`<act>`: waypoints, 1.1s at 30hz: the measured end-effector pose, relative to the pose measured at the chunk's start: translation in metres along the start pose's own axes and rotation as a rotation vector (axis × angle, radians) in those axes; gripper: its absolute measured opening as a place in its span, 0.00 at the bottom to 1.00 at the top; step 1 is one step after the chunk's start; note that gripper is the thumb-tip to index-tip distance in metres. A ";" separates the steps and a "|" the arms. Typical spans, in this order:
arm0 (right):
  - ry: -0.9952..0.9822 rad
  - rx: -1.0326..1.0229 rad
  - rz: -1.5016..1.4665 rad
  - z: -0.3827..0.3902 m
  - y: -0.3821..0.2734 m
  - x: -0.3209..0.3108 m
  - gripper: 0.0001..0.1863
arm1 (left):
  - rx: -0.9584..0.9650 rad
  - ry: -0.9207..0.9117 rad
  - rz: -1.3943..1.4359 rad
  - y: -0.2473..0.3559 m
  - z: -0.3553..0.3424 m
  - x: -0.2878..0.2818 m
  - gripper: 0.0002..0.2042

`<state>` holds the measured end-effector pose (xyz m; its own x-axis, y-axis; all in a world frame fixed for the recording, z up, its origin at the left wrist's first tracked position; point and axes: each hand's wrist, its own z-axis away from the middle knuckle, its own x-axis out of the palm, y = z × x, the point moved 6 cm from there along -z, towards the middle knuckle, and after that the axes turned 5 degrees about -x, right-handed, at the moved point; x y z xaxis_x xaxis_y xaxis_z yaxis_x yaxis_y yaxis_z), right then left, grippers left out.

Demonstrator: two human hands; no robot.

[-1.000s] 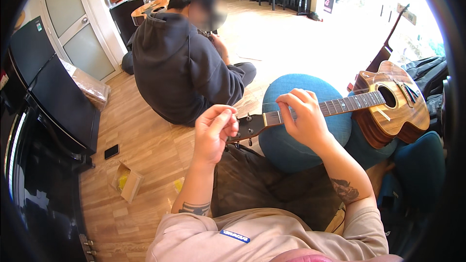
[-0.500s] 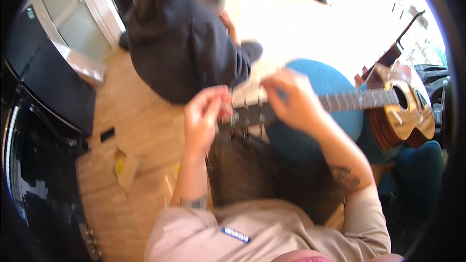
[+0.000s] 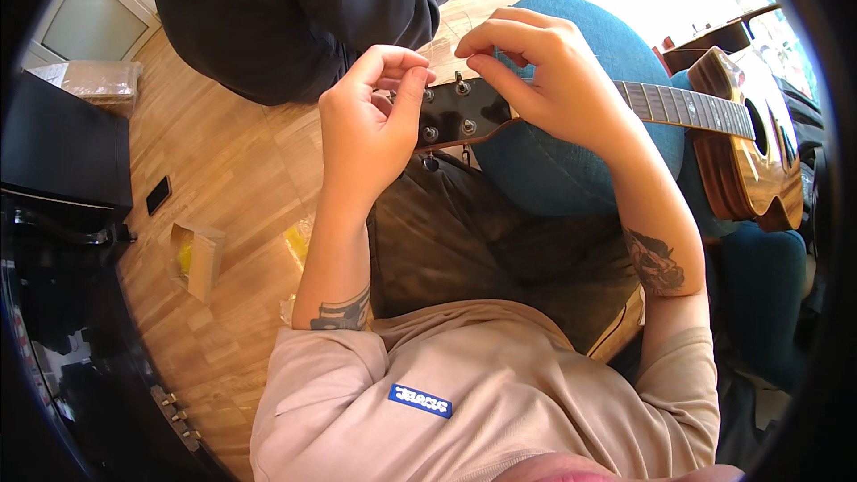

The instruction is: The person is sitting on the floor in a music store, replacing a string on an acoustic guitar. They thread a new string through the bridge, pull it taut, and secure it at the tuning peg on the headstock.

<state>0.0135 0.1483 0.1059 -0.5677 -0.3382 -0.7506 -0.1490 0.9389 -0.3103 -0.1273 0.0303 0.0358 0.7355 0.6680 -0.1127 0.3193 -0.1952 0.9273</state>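
An acoustic guitar [image 3: 772, 147] lies across my front with its fretted neck [image 3: 687, 107] over a round blue stool [image 3: 571, 187]. Its dark headstock [image 3: 451, 116], fitted with metal tuning pegs, points left between my hands. My left hand [image 3: 373, 120] is at the headstock's left end, thumb and fingers pinched on a thin guitar string. Above the headstock's right part, my right hand [image 3: 544, 71] is also pinched, with a fine length of the string showing at its fingertips. The string is so thin that its full path cannot be followed.
A person in black [image 3: 259, 18] sits on the floor just ahead. A phone [image 3: 158, 195], an opened cardboard box [image 3: 198, 259] and yellow packaging [image 3: 297, 245] lie on the wooden floor at left. A black piano [image 3: 80, 339] lines the left side; another guitar [image 3: 710, 43] stands far right.
The view has tipped downward, so everything sits higher in the picture. Both hands remain pinched near the headstock; my right hand has shifted slightly relative to it.
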 end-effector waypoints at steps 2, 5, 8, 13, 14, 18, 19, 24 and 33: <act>-0.009 -0.048 -0.028 -0.001 0.004 0.005 0.06 | 0.010 0.002 -0.065 0.003 -0.004 0.003 0.04; 0.018 -0.036 0.069 0.001 0.016 0.003 0.06 | 0.097 0.000 -0.113 -0.008 -0.009 0.005 0.04; 0.033 0.036 0.050 0.013 0.024 0.000 0.05 | 0.021 -0.043 -0.144 -0.011 -0.008 0.009 0.05; -0.100 0.000 0.014 0.005 0.017 0.003 0.05 | 0.054 -0.116 -0.144 -0.015 -0.010 0.021 0.06; -0.128 0.000 -0.005 0.001 0.014 0.005 0.05 | 0.062 -0.106 -0.164 -0.015 -0.009 0.021 0.06; -0.195 0.102 -0.037 -0.003 0.023 0.013 0.04 | 0.083 -0.071 -0.226 -0.012 -0.010 0.022 0.06; -0.179 0.106 -0.045 0.000 0.026 0.014 0.03 | 0.060 -0.093 -0.202 -0.012 -0.010 0.022 0.05; -0.178 0.130 -0.042 0.004 0.036 0.019 0.02 | 0.002 -0.094 -0.158 -0.016 -0.002 0.024 0.05; -0.288 0.093 0.033 -0.011 0.032 0.015 0.03 | 0.096 -0.087 -0.223 -0.017 0.000 0.023 0.07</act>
<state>-0.0088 0.1742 0.0906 -0.3158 -0.3246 -0.8916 -0.0518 0.9442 -0.3254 -0.1154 0.0490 0.0173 0.6880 0.6387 -0.3445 0.5316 -0.1204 0.8384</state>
